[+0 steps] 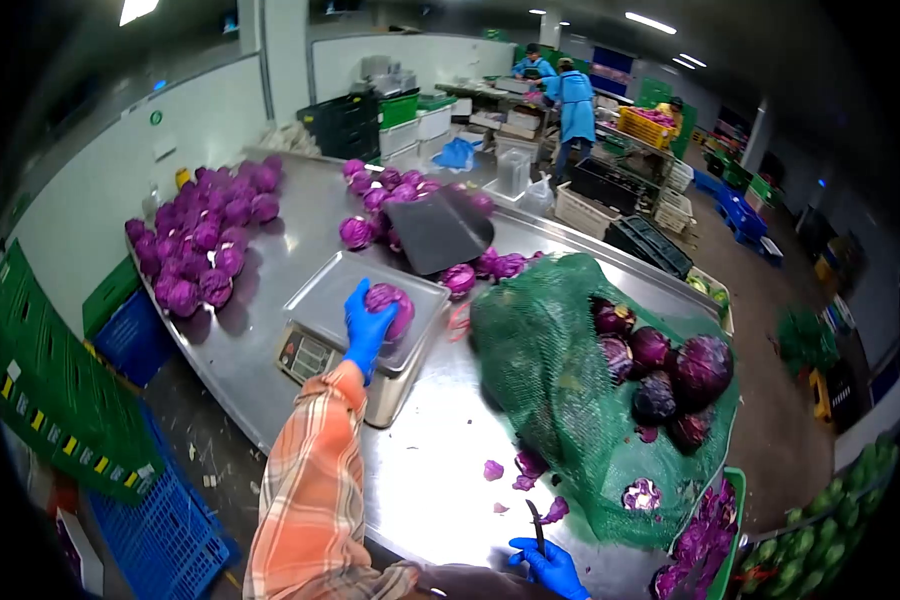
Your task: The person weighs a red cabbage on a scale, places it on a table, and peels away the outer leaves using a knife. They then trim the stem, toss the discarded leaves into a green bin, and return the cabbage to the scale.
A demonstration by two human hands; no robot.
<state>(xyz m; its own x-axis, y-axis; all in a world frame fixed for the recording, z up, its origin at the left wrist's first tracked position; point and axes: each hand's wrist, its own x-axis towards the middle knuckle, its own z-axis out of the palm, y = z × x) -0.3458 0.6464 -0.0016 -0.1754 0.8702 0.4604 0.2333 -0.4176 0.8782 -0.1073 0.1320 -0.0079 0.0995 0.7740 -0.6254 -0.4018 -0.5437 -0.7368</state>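
My left hand (367,330), in a blue glove, is wrapped round a red cabbage (398,312) on the weighing scale's tray (315,290). The scale's keypad (305,355) shows at its near left side. Low in the view, my gloved right hand (553,570) is closed on a knife (536,525) with a dark blade pointing up and away from me. Loose purple leaves (523,470) lie on the metal table just beyond the blade. To the right, a green mesh sack (545,370) lies open with several dark red cabbages (705,372) on it.
Trimmed red cabbages (205,235) are heaped at the table's left; more lie behind the scale around a dark grey scoop-like piece (440,232). A green crate (732,530) of leaves stands at the lower right. Green crates (50,390) are stacked left. Co-workers (574,105) stand far back.
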